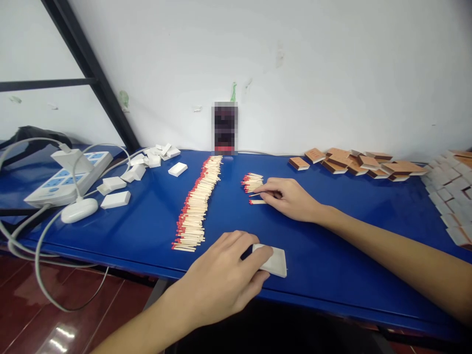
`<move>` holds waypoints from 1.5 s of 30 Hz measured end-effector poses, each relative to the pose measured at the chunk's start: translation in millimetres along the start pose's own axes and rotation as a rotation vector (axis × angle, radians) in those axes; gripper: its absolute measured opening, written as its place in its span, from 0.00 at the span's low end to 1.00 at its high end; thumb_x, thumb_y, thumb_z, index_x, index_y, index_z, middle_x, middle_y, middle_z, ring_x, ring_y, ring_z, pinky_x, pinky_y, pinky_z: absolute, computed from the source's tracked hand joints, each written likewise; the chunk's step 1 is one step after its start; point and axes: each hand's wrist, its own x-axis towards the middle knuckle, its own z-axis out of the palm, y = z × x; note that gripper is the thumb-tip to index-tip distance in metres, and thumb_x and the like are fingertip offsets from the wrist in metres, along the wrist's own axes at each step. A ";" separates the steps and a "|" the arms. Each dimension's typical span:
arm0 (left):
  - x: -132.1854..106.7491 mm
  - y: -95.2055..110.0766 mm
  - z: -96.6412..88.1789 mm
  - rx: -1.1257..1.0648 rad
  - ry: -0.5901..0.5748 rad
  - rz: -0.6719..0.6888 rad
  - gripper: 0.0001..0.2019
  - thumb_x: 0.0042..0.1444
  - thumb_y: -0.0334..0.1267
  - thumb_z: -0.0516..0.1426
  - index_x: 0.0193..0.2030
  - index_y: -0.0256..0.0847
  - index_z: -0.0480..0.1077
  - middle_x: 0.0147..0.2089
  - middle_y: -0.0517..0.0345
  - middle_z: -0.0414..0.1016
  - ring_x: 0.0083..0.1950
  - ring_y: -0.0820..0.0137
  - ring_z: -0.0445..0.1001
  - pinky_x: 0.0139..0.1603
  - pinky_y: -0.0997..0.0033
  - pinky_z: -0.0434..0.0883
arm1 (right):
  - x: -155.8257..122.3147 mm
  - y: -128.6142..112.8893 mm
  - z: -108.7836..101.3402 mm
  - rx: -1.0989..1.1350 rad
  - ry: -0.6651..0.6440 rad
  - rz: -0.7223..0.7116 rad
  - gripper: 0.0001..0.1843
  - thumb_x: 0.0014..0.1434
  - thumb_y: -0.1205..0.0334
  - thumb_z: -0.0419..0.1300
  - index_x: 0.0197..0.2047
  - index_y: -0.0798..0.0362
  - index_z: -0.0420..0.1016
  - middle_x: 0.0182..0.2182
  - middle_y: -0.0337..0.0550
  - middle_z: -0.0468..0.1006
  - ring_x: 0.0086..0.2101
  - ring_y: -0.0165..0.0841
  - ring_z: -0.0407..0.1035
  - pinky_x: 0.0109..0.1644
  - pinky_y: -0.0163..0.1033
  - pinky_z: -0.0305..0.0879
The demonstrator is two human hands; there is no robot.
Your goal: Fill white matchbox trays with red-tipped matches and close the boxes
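My left hand [224, 275] rests near the front edge of the blue table [147, 221], fingers curled around a white inner matchbox tray [275, 260] that lies flat. My right hand [289, 196] reaches over a small heap of red-tipped matches [251, 182], its fingertips pinched on a few matches [257, 200] at the heap's near side. A long row of red-tipped matches [197, 206] runs from the back of the table toward the front, left of both hands.
White inner trays [147, 162] are scattered at the back left. Beside them lie a white power strip [68, 177] and looping cables [44, 246]. Brown matchbox sleeves [361, 162] pile at the back right, more boxes [452, 196] at the far right. A black frame [92, 73] leans against the wall.
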 end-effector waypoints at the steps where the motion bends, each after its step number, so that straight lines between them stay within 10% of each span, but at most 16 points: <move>1: 0.0 0.0 0.1 0.001 0.001 0.000 0.12 0.69 0.32 0.51 0.58 0.39 0.63 0.52 0.48 0.69 0.55 0.57 0.69 0.56 0.51 0.70 | 0.1 -0.2 -0.1 -0.008 0.002 -0.003 0.17 0.64 0.63 0.53 0.46 0.52 0.83 0.29 0.43 0.77 0.27 0.31 0.65 0.33 0.36 0.58; 45: 0.8 -0.3 -1.4 -0.018 -0.031 -0.006 0.11 0.70 0.33 0.51 0.57 0.39 0.64 0.52 0.48 0.68 0.55 0.57 0.67 0.57 0.52 0.68 | 7.7 8.4 -2.4 0.151 -0.054 0.227 0.12 0.55 0.54 0.60 0.31 0.54 0.78 0.20 0.35 0.67 0.23 0.28 0.58 0.29 0.36 0.55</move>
